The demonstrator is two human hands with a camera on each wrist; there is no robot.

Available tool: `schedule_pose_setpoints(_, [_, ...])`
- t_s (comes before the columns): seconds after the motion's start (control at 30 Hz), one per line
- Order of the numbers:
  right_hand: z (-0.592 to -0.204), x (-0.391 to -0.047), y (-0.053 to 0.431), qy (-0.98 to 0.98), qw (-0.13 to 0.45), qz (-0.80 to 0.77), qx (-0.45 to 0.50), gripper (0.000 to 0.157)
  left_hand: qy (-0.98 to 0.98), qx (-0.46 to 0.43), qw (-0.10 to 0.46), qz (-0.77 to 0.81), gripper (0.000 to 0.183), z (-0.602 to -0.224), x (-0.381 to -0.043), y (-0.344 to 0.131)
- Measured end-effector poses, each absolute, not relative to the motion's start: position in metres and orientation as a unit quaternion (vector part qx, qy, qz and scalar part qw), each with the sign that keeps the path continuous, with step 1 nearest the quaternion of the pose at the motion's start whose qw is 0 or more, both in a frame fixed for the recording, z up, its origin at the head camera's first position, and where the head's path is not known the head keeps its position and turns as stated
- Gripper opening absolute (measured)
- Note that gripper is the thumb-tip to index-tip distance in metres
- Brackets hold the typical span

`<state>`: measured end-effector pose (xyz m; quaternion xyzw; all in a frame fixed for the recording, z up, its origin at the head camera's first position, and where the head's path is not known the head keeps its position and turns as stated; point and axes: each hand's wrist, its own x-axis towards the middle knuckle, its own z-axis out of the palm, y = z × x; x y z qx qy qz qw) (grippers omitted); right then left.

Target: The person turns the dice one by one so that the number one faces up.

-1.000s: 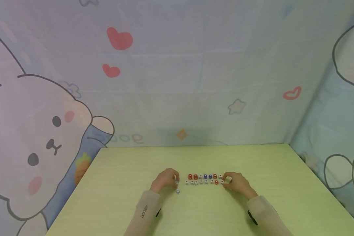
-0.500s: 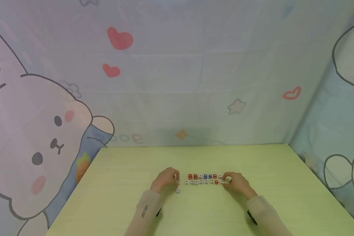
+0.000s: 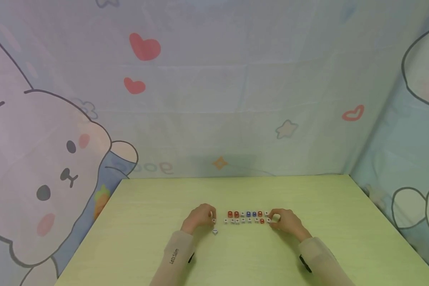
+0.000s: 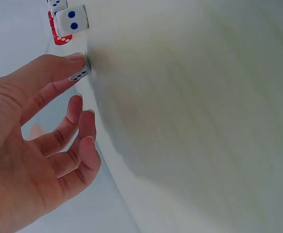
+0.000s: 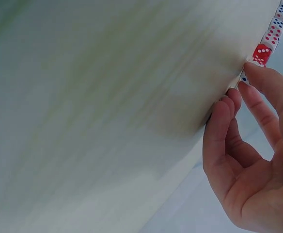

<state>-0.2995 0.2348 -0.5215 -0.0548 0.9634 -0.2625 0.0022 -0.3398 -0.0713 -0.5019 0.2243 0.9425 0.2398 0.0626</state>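
Note:
My left hand (image 3: 200,217) pinches a white die (image 4: 81,73) between thumb and forefinger at the tabletop, left of two rows of dice; its other fingers are loosely bent. A second white die (image 3: 215,231) lies just in front of that hand, apart from it. At the right end of the front row, my right hand (image 3: 287,222) holds a white die (image 5: 244,77) between thumb and forefinger, its fingers covering most of it. Beside that one sits a red die (image 5: 261,54). The back row has red dice (image 3: 236,214), blue dice (image 3: 248,214) and white ones.
Both rows stand on a pale yellow-green table (image 3: 236,258), mostly white dice in the front row. A gap separates the left hand's die from the front row. Behind the table hangs a printed cloth (image 3: 214,99) with hearts and a cartoon animal.
The white die in my left fingers has turned and shifted slightly, first to the right, then back left. My right hand and the rows have stayed in place.

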Motion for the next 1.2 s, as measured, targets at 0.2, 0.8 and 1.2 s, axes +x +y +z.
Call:
schedule_pose_setpoints(0.2, [-0.521,-0.300,0.235,0.963,0.005,-0.266,-0.051,0.015,0.939,0.215,0.058,0.261,0.009,-0.499,-0.346,-0.065])
schedule_pose_setpoints(0.8, [-0.520,-0.297,0.233,0.963,0.003,-0.264,-0.044,0.015,0.938,0.213,0.060,0.268,0.010,-0.504,-0.362,-0.039])
schedule_pose_setpoints(1.2, [-0.522,-0.299,0.234,0.963,-0.001,-0.268,-0.042,0.015,0.941,0.211,0.065,0.256,0.011,-0.505,-0.363,-0.034])
